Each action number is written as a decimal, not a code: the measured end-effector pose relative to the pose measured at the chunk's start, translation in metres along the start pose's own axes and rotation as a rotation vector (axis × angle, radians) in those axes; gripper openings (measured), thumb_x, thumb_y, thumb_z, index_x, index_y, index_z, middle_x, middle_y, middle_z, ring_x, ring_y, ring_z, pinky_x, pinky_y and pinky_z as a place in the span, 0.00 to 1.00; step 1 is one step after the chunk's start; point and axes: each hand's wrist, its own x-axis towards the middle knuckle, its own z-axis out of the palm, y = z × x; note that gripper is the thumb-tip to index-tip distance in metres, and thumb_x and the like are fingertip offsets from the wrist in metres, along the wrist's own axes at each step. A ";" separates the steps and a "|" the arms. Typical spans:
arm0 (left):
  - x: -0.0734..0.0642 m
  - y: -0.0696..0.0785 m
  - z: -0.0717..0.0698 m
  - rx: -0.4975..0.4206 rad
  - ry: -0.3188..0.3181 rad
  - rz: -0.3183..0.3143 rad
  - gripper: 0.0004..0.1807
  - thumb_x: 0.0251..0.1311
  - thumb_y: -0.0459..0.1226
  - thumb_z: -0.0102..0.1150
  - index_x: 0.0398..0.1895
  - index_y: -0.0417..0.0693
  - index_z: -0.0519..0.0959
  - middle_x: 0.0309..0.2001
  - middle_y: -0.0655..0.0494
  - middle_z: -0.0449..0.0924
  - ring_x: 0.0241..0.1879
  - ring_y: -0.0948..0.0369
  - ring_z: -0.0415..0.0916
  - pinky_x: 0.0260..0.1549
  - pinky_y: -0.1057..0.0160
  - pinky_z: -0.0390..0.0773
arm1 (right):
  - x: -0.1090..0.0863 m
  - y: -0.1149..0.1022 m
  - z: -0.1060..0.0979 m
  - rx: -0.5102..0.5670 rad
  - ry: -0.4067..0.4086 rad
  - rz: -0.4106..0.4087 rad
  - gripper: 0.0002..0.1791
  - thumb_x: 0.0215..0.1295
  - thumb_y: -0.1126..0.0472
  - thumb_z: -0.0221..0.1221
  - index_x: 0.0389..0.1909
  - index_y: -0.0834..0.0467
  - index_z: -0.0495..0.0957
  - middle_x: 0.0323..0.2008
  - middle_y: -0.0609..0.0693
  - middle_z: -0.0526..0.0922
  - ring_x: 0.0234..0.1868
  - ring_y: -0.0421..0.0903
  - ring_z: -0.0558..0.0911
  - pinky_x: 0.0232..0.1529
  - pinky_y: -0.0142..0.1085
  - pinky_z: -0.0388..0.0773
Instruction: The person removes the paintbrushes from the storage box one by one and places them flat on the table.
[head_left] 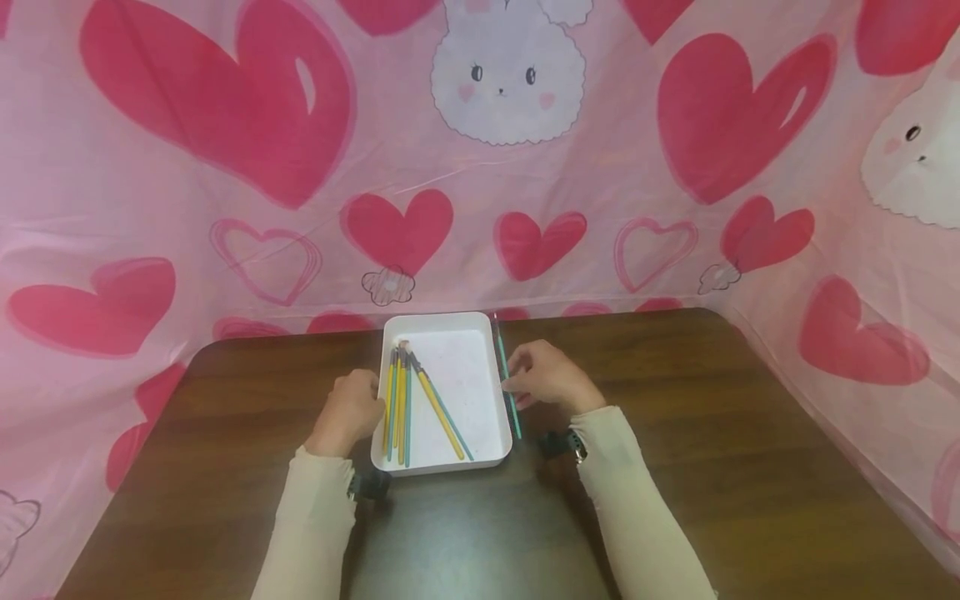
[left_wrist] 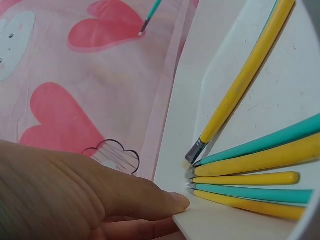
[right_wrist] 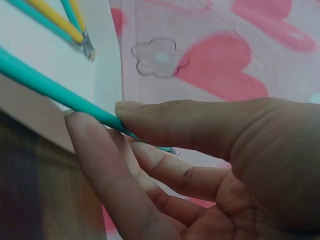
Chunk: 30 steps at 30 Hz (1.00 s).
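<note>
A white tray point(head_left: 450, 469) lies on the table with several yellow and teal paintbrushes in it. Most form a bundle point(head_left: 401, 412) along its left side, while a yellow paintbrush point(head_left: 441, 417) slants toward the front right, a teal one beside it. My left hand point(head_left: 347, 410) grips the tray's left wall, its thumb on the rim in the left wrist view. Just outside the right wall, my right hand point(head_left: 553, 377) pinches a teal paintbrush point(right_wrist: 75, 101) between thumb and fingers. Its bristle end points toward the back wall.
The brown wooden table point(head_left: 652, 492) ends at the back against a pink cloth point(head_left: 480, 175) printed with hearts and rabbits. More of this cloth hangs at both sides. Each wrist wears a dark strapped device.
</note>
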 end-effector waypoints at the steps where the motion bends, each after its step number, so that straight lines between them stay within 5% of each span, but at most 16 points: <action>1: 0.000 0.000 0.000 0.001 -0.001 0.000 0.22 0.66 0.34 0.61 0.62 0.35 0.73 0.49 0.39 0.81 0.44 0.48 0.82 0.53 0.36 0.81 | 0.000 0.002 -0.002 0.000 0.004 0.004 0.12 0.63 0.65 0.67 0.43 0.65 0.78 0.35 0.59 0.83 0.28 0.50 0.87 0.36 0.43 0.88; 9: -0.002 0.000 -0.001 0.003 -0.009 -0.003 0.22 0.67 0.34 0.61 0.62 0.35 0.73 0.49 0.40 0.81 0.44 0.48 0.82 0.52 0.37 0.82 | 0.005 0.016 -0.011 -0.032 0.032 0.063 0.11 0.61 0.66 0.68 0.40 0.66 0.78 0.35 0.59 0.84 0.27 0.49 0.87 0.38 0.42 0.88; 17: -0.002 0.002 -0.003 0.001 -0.004 0.019 0.18 0.67 0.32 0.59 0.57 0.32 0.74 0.44 0.40 0.81 0.39 0.50 0.81 0.40 0.49 0.85 | 0.011 0.024 -0.010 -0.042 0.042 0.125 0.08 0.61 0.68 0.69 0.34 0.66 0.79 0.33 0.57 0.83 0.27 0.47 0.88 0.39 0.42 0.88; 26: -0.001 0.001 -0.001 0.012 -0.009 0.008 0.20 0.67 0.33 0.59 0.60 0.33 0.73 0.47 0.39 0.81 0.42 0.48 0.81 0.49 0.39 0.84 | 0.018 0.037 -0.005 -0.087 0.057 0.141 0.06 0.59 0.69 0.69 0.27 0.65 0.81 0.27 0.55 0.84 0.24 0.45 0.88 0.39 0.42 0.88; 30: -0.001 0.002 0.000 0.023 -0.006 0.005 0.20 0.67 0.33 0.59 0.59 0.34 0.74 0.47 0.40 0.81 0.42 0.48 0.81 0.51 0.38 0.83 | 0.019 0.038 -0.003 -0.120 0.064 0.149 0.07 0.59 0.69 0.69 0.26 0.65 0.81 0.27 0.55 0.85 0.24 0.46 0.88 0.48 0.47 0.87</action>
